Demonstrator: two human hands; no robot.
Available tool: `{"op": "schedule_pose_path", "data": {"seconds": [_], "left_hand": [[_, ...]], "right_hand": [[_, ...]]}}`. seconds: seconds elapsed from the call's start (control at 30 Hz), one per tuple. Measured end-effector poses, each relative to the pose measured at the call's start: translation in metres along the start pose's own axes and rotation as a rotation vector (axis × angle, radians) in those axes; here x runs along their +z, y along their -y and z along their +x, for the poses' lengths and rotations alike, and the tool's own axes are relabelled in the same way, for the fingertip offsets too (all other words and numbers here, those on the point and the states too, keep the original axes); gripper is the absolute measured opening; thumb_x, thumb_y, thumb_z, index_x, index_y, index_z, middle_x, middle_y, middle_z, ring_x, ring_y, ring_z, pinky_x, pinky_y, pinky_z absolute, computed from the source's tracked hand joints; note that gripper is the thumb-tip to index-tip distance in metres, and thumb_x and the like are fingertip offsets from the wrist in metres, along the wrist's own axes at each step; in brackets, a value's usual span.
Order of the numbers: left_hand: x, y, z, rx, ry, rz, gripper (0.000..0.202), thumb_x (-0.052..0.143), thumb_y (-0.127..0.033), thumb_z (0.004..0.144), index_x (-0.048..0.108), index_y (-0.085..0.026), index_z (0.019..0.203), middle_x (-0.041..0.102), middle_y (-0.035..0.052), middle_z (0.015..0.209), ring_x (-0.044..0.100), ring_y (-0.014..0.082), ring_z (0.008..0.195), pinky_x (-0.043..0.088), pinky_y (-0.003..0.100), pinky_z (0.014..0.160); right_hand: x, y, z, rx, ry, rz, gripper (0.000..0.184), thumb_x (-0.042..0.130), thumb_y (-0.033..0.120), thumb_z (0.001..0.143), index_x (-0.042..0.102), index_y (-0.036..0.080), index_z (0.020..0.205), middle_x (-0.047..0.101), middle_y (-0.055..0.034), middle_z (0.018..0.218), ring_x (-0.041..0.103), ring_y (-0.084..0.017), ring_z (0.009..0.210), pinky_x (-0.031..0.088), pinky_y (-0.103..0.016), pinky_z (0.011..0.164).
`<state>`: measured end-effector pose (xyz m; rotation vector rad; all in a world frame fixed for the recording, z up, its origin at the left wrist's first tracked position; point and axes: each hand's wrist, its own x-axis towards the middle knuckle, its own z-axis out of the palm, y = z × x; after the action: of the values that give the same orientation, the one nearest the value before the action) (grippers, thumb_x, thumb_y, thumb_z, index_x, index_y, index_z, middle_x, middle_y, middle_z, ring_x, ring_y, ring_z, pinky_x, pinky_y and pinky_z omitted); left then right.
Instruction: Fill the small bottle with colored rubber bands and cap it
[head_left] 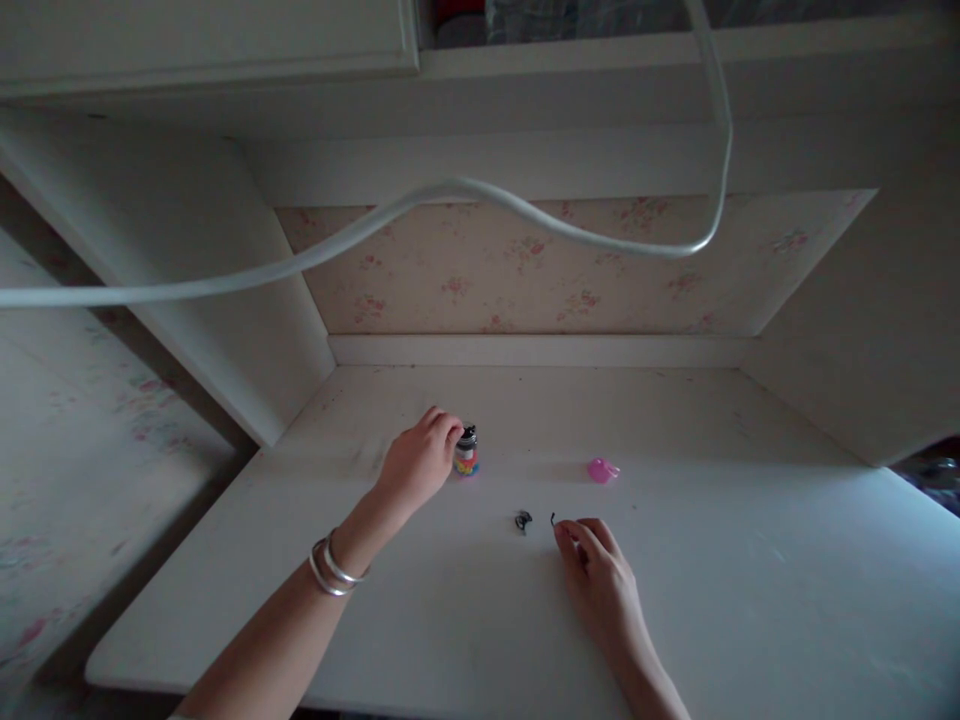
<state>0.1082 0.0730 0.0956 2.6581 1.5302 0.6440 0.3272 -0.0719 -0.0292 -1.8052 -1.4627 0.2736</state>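
My left hand [420,460] reaches across the white desk [675,600], its fingers curled round a small bottle [466,452] with a dark cap and a colourful label that stands upright. Two silver bangles [332,570] ring that wrist. My right hand [600,570] rests lower on the desk, its fingers pinched on a tiny dark piece [553,519] at the fingertips. Another small dark piece [523,520] lies on the desk just left of that hand. A small pink object [601,470] lies further back to the right.
The desk sits in a white alcove with floral wallpaper [525,270] behind and side panels left and right. A white cable [450,195] hangs across the view above. A cupboard and shelf [210,40] run overhead.
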Motion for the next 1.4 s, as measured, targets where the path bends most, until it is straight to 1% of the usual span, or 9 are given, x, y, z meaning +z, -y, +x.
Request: {"op": "schedule_pose_path", "data": {"seconds": [0.17,0.37,0.6,0.7,0.9,1.0,1.1,1.2,1.4], "left_hand": [[0.0,-0.001,0.001,-0.004,0.003,0.014,0.022,0.038,-0.027,0.097,0.06,-0.023,0.097,0.06,0.0016,0.1,0.063,0.0139,0.082,0.044,0.024,0.069],[-0.003,0.0,-0.003,-0.004,-0.061,0.022,0.024,0.042,-0.018,0.093,0.059,-0.025,0.107,0.059,0.0014,0.106,0.063,0.0135,0.08,0.047,0.024,0.068],[-0.001,0.006,-0.022,-0.033,-0.167,-0.172,0.02,0.042,-0.022,0.094,0.059,-0.022,0.103,0.061,0.0037,0.102,0.062,0.0134,0.078,0.048,0.025,0.073],[0.013,0.01,-0.047,-0.084,-0.172,-0.3,0.018,0.042,-0.025,0.094,0.058,-0.02,0.103,0.061,0.0047,0.1,0.06,0.0128,0.073,0.048,0.026,0.073],[0.051,0.011,-0.124,-0.192,0.02,-0.435,0.021,0.039,-0.028,0.095,0.057,-0.021,0.103,0.061,0.0041,0.093,0.059,0.0126,0.064,0.05,0.026,0.066],[0.061,0.01,-0.152,-0.194,0.009,-0.453,0.019,0.039,-0.025,0.095,0.057,-0.021,0.099,0.061,0.0054,0.091,0.062,0.0156,0.076,0.051,0.027,0.071],[0.061,0.01,-0.162,-0.18,-0.008,-0.463,0.018,0.039,-0.023,0.095,0.057,-0.022,0.099,0.061,0.0058,0.091,0.062,0.0161,0.08,0.051,0.026,0.074],[0.058,0.01,-0.16,-0.179,-0.001,-0.459,0.018,0.04,-0.021,0.095,0.057,-0.022,0.098,0.06,0.0052,0.091,0.062,0.0154,0.078,0.051,0.025,0.072],[0.059,0.013,-0.156,-0.168,0.015,-0.478,0.018,0.039,-0.022,0.095,0.057,-0.022,0.098,0.06,0.0047,0.092,0.062,0.0148,0.079,0.05,0.025,0.072]], "right_hand": [[0.001,-0.001,0.0,-0.015,-0.013,-0.01,0.034,0.04,0.045,0.095,0.064,0.021,0.092,0.06,-0.0067,0.096,0.057,-0.012,0.063,0.045,-0.023,0.062],[0.002,-0.001,0.001,-0.018,-0.015,0.001,0.031,0.042,0.043,0.094,0.064,0.021,0.091,0.06,-0.005,0.095,0.056,-0.011,0.061,0.044,-0.023,0.061],[-0.001,0.006,0.005,-0.038,-0.053,0.066,0.032,0.045,0.042,0.093,0.066,0.019,0.086,0.061,-0.0057,0.09,0.058,-0.012,0.064,0.046,-0.022,0.062],[-0.003,0.02,0.016,-0.077,-0.056,0.108,0.031,0.045,0.041,0.093,0.067,0.019,0.085,0.062,-0.0056,0.088,0.058,-0.012,0.067,0.046,-0.022,0.062],[-0.008,0.073,0.063,-0.254,-0.011,0.116,0.032,0.045,0.04,0.094,0.068,0.02,0.087,0.061,-0.0062,0.087,0.055,-0.012,0.064,0.045,-0.023,0.062],[-0.004,0.098,0.092,-0.363,0.008,0.095,0.034,0.043,0.04,0.094,0.07,0.019,0.088,0.062,-0.0063,0.088,0.054,-0.011,0.063,0.044,-0.023,0.062],[0.004,0.114,0.115,-0.442,0.021,0.049,0.031,0.046,0.036,0.093,0.071,0.02,0.088,0.062,-0.0051,0.089,0.057,-0.011,0.068,0.043,-0.022,0.064],[0.012,0.123,0.129,-0.477,0.042,-0.026,0.025,0.049,0.032,0.091,0.071,0.021,0.088,0.062,-0.003,0.089,0.056,-0.01,0.064,0.042,-0.021,0.064],[0.021,0.134,0.135,-0.471,0.126,-0.146,0.022,0.05,0.028,0.088,0.071,0.022,0.083,0.062,-0.0006,0.088,0.053,-0.008,0.059,0.04,-0.022,0.064]]}}
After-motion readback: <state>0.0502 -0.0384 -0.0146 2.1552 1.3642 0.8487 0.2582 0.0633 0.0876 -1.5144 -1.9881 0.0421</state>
